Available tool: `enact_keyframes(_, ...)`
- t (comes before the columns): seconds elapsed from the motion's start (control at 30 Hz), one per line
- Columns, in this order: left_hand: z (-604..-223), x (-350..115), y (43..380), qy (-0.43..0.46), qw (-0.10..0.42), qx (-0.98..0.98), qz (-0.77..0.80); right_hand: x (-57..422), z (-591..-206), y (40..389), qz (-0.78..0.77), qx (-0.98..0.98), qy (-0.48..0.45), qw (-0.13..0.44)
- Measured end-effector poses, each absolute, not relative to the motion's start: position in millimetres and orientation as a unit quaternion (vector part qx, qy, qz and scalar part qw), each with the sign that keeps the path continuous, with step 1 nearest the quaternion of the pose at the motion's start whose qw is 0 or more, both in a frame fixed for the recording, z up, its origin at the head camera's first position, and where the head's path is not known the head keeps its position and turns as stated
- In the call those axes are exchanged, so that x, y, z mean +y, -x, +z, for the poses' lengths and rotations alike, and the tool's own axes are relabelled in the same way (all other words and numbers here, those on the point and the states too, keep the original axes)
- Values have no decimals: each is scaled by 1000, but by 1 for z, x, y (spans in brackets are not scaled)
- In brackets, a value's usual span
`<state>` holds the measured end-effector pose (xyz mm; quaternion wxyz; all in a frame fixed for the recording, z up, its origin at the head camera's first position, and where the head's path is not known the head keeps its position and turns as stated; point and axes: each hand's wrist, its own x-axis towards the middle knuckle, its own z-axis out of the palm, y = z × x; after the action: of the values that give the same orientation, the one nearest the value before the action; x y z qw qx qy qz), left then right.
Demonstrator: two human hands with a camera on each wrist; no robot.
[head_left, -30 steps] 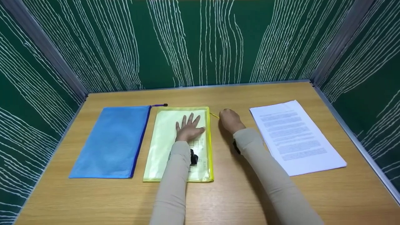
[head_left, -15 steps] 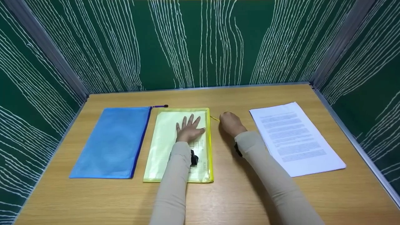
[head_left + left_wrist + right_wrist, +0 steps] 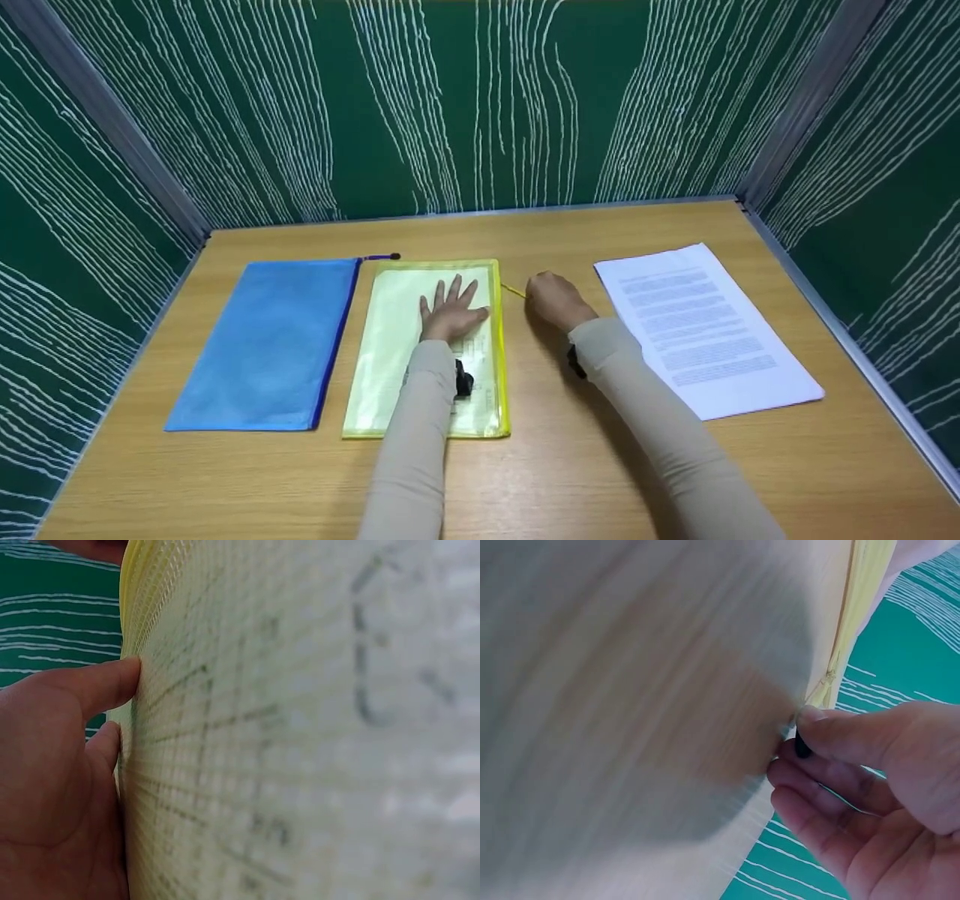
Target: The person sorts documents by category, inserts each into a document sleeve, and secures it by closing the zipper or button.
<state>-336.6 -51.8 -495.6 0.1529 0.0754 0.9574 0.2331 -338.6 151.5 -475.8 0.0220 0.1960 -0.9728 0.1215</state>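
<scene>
Right grip [image 3: 555, 298] has slid slightly toward the near end of the zip edge [image 3: 502, 360] since the earlier frame. Table [image 3: 540, 465] carries the yellow mesh zip folder [image 3: 390, 337], just left of that grip; probably light, flexible, inclined to skid. Left grip [image 3: 452, 319] lies flat on it, fingers spread. Right pinches the black-tipped zip pull [image 3: 803, 746]: likely the best hold.

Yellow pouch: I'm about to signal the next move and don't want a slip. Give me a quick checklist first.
1. Left hand resting on the yellow pouch, fingers spread: ok.
2. Right hand pinching the cord's black tip: ok.
3. Pouch's yellow side edge fully closed: cannot tell.
4. Blue pouch body apart from the yellow one: ok.
5. Right sleeve clear of the paper stack: cannot tell; they overlap in the head view.
</scene>
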Motion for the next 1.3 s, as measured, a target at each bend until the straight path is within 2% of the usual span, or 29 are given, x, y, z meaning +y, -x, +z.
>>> enact_keyframes(0.3,-497,-51,338,-70,159,956,234,155,-479,339,136,-971,-193,37)
enact_keyframes(0.5,-500,-50,340,-67,175,957,220,158,-479,340,186,-967,-172,2)
enact_keyframes(0.67,-498,-52,337,-74,154,954,248,164,-480,344,282,-947,-148,-31)
enact_keyframes(0.97,-499,-53,339,-69,161,955,239,183,-489,357,478,-863,-14,-163)
enact_keyframes(1.13,-501,-53,341,-68,174,957,223,192,-493,357,511,-841,-6,-177)
enact_keyframes(1.3,-497,-52,338,-72,163,956,233,194,-493,358,522,-833,4,-181)
